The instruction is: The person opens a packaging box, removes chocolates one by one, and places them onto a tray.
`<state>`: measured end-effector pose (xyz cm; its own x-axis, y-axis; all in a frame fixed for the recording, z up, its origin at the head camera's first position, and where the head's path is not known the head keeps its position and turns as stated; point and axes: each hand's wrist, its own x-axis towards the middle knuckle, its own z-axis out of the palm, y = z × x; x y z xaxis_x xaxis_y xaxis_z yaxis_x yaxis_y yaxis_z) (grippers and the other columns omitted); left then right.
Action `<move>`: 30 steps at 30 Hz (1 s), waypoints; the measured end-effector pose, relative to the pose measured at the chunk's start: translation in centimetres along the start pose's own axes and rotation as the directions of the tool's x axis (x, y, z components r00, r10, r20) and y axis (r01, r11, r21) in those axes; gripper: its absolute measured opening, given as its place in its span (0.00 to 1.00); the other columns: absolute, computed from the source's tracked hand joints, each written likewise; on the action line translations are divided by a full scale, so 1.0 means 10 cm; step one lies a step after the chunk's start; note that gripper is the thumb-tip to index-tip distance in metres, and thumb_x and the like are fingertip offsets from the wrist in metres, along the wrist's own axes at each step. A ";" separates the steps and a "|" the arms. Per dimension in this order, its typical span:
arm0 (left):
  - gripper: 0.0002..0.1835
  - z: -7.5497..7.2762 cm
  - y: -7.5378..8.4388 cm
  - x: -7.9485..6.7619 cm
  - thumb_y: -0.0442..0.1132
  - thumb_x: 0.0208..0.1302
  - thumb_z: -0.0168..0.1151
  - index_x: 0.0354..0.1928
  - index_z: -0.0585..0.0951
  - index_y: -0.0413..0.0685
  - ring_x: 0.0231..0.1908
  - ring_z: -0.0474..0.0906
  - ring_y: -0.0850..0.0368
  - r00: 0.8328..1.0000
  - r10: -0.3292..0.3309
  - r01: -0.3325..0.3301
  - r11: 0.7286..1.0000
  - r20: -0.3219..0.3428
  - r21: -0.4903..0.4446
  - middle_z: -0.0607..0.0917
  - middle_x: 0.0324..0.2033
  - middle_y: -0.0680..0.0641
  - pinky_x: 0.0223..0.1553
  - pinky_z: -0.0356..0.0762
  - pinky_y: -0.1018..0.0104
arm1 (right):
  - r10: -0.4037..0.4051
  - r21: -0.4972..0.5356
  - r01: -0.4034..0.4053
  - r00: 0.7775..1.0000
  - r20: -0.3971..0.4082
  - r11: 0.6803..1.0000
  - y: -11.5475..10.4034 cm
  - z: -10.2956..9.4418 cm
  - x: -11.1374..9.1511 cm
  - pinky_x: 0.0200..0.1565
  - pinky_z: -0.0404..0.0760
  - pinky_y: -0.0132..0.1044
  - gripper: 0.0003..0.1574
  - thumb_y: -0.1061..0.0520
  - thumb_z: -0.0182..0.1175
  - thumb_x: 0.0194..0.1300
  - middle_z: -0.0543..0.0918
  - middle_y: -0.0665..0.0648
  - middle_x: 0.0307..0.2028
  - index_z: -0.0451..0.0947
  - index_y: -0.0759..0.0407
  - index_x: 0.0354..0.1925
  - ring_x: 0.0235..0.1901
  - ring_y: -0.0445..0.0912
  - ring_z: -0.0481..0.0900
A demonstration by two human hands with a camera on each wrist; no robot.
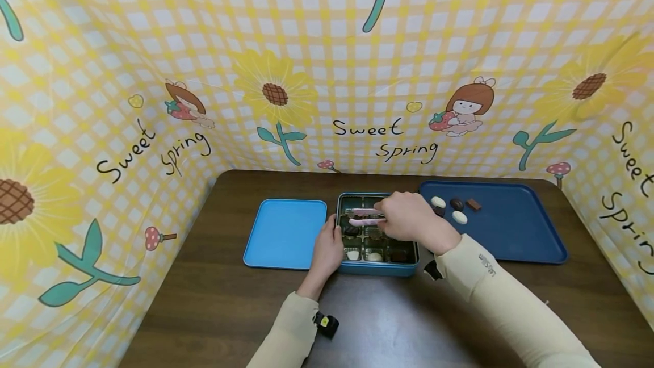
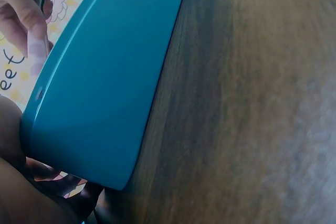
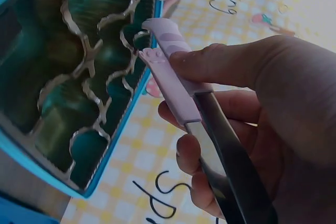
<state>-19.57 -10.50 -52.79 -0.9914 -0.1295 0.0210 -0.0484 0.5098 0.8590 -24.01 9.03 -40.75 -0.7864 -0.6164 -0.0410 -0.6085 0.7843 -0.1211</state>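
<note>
My right hand (image 1: 409,217) grips a pair of tongs (image 3: 173,77) with pink paw-shaped tips and metal arms. The tips hang over a blue box (image 1: 378,269), and in the right wrist view nothing shows in the narrow gap between them. A clear insert divides the box into compartments. White chocolates (image 1: 374,256) and dark chocolates (image 1: 351,231) lie in some of these; the right hand hides part of the box. At the box's left side, my left hand (image 1: 328,246) holds the wall, thumb by the rim. The left wrist view shows the box's teal outer wall (image 2: 105,87).
Left of the box lies a light blue lid (image 1: 286,234), flat on the brown table (image 1: 204,305). On the right is a dark blue tray (image 1: 511,231) bearing white chocolates (image 1: 459,217), dark ones (image 1: 457,204) and a brown rectangular piece (image 1: 473,205). A patterned cloth (image 1: 306,27) surrounds the table.
</note>
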 end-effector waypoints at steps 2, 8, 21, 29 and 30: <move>0.25 0.00 0.00 0.00 0.36 0.81 0.43 0.74 0.64 0.32 0.62 0.73 0.36 1.000 0.004 -0.004 1.000 0.000 0.000 0.70 0.69 0.32 0.56 0.74 0.41 | -0.009 0.000 0.009 1.000 0.003 1.000 -0.03 0.03 0.03 0.20 0.71 0.39 0.14 0.53 0.68 0.65 0.83 0.50 0.25 0.88 0.53 0.48 0.19 0.43 0.73; 0.24 -0.01 -0.01 0.01 0.36 0.82 0.43 0.74 0.64 0.32 0.64 0.71 0.36 1.000 0.015 -0.015 1.000 0.003 0.000 0.71 0.68 0.32 0.59 0.72 0.40 | -0.013 -0.066 0.016 0.999 0.038 0.998 -0.11 0.08 0.12 0.24 0.75 0.41 0.08 0.54 0.69 0.63 0.81 0.49 0.23 0.89 0.52 0.41 0.19 0.42 0.73; 0.24 -0.04 -0.01 0.00 0.37 0.82 0.43 0.73 0.65 0.34 0.63 0.71 0.35 1.000 0.020 -0.018 0.998 0.019 -0.059 0.72 0.67 0.33 0.59 0.72 0.40 | 0.005 -0.254 0.024 0.994 0.112 0.967 -0.42 0.08 0.31 0.28 0.82 0.44 0.05 0.51 0.69 0.62 0.82 0.52 0.25 0.87 0.51 0.35 0.23 0.46 0.79; 0.24 -0.04 -0.04 -0.01 0.36 0.82 0.43 0.74 0.65 0.33 0.64 0.71 0.36 1.000 0.014 -0.013 0.998 0.023 -0.061 0.71 0.68 0.32 0.59 0.72 0.40 | 0.045 -0.307 0.008 0.985 0.165 0.952 -0.52 0.16 0.41 0.26 0.83 0.41 0.08 0.49 0.68 0.65 0.82 0.51 0.24 0.88 0.50 0.38 0.21 0.45 0.78; 0.24 -0.04 -0.04 -0.01 0.36 0.82 0.42 0.74 0.64 0.33 0.63 0.71 0.36 1.000 0.014 -0.013 0.998 0.026 -0.063 0.71 0.68 0.32 0.58 0.72 0.41 | 0.050 -0.310 0.005 0.984 0.171 0.951 -0.53 0.17 0.42 0.26 0.83 0.42 0.08 0.48 0.68 0.66 0.82 0.52 0.25 0.88 0.50 0.38 0.22 0.45 0.79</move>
<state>-19.43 -11.02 -52.95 -0.9948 -0.1001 0.0202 -0.0278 0.4564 0.8893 -23.90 2.13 -41.92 -0.7860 -0.5791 -0.2164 -0.6158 0.7642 0.1918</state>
